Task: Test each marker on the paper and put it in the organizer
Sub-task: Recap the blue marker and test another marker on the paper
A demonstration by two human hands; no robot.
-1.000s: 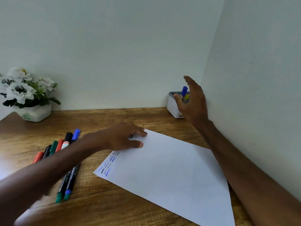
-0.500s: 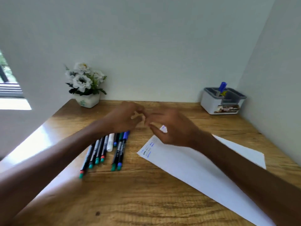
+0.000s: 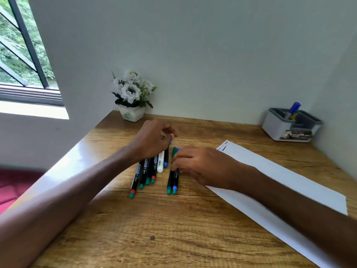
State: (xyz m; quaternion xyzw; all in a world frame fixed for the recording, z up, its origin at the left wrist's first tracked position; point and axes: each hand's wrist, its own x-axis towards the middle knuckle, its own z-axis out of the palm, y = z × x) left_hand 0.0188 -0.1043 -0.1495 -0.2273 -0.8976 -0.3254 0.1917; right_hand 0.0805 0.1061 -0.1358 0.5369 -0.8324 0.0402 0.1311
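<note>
Picking next to test: right hand [image 3: 195,165] pinches marker pair [image 3: 172,180]; left hand [image 3: 153,140] curled over row [image 3: 146,171], grasp unclear.

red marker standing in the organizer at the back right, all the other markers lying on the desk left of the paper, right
No: the marker standing in the organizer is blue, not red, as the head view shows. The other markers do lie on the desk left of the paper.
</note>
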